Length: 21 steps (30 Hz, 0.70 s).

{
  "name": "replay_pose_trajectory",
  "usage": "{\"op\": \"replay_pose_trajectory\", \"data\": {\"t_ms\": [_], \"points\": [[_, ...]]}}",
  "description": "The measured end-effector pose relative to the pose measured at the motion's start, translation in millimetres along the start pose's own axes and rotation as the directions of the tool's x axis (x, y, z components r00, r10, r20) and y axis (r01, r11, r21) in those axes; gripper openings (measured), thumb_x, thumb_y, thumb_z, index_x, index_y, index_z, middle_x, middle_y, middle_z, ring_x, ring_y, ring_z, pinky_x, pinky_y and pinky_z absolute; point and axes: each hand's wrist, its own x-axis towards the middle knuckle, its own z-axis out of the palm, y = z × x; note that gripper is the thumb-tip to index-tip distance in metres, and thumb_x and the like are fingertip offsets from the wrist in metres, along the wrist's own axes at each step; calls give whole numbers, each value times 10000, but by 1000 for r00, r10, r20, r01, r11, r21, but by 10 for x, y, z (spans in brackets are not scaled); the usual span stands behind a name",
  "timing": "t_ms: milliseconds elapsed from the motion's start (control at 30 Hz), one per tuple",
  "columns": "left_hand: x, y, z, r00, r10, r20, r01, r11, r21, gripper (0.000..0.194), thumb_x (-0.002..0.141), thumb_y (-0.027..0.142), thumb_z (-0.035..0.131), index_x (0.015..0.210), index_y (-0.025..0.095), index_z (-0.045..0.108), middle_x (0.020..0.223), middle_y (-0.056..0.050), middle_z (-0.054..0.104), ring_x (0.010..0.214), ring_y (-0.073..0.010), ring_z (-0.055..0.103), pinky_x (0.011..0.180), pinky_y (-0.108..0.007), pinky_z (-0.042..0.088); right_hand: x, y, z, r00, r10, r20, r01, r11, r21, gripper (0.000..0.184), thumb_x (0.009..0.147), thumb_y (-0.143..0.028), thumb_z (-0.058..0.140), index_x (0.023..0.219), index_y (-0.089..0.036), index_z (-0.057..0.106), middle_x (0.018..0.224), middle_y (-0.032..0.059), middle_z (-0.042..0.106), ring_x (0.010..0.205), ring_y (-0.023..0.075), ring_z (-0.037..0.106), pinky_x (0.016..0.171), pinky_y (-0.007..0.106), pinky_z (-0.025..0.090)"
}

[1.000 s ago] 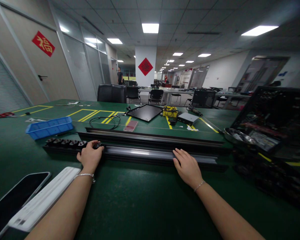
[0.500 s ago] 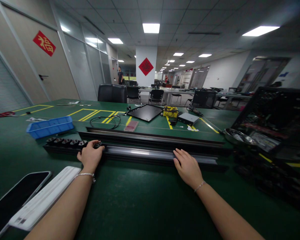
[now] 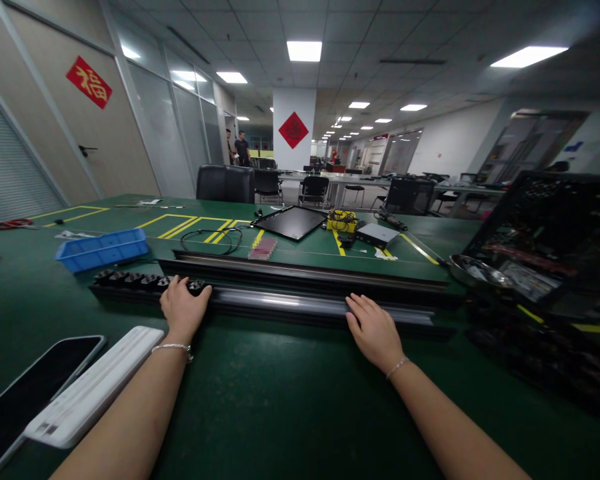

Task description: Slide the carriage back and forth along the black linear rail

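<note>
A long black rail (image 3: 320, 308) with a shiny grey channel lies crosswise in front of me. Several small dark blocks with metallic tops (image 3: 147, 280) stand in a row along its left part. My left hand (image 3: 184, 310) rests over the right end of this row, thumb and fingers apart, with one block (image 3: 196, 285) showing between them. How firmly the fingertips touch the blocks is hidden. Farther right, my right hand (image 3: 375, 333) lies with outstretched fingers on the grey channel. Just behind runs a second black rail (image 3: 300, 272), parallel to the first.
A blue bin (image 3: 103, 250) sits behind the blocks. At the near left lie a phone (image 3: 35, 387) and a white oblong device (image 3: 97, 387). A black panel (image 3: 293, 223) and a grey box (image 3: 377, 234) are farther back. A metal bowl (image 3: 473, 270) stands right, beside dark equipment.
My left fingers have loosened and drawn slightly left over the blocks, spreading from the thumb. My right hand stays on the channel. A second person has appeared in the background.
</note>
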Motion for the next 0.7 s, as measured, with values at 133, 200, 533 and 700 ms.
{"op": "replay_pose_trajectory", "data": {"t_ms": [133,200,533,700], "points": [[-18,-62,55,996,84,28,-86,995,59,608,788,482,385,1203,61,527,1352,-188,442,1300,-275,314,1086,-363,194,-2,-6,-6,1000,0,-4,0,1000,8,461,908,-352,291,1266,-186,530,1343,47,497,1256,209,395,990,388,347],[-22,-83,73,993,115,34,-117,989,89,594,803,469,350,1178,55,551,1347,-194,447,1299,-276,315,1093,-358,179,-2,-10,-12,1000,-1,-5,1,1000,7,462,909,-353,289,1264,-183,532,1344,50,495,1257,211,393,987,390,350],[-75,-71,-10,993,102,67,-108,990,95,538,817,447,318,1152,109,568,1236,-146,553,1250,-284,351,1033,-378,287,7,23,24,1000,-8,-12,8,1000,6,449,900,-349,313,1268,-208,528,1340,54,500,1253,214,400,974,399,364],[-119,43,-163,991,29,131,-49,987,154,510,811,476,341,1070,131,613,1182,-178,562,1187,-323,404,933,-429,385,5,25,23,1000,-12,-14,12,1000,8,450,907,-357,297,1262,-217,535,1329,47,512,1251,218,404,972,406,367]]}}
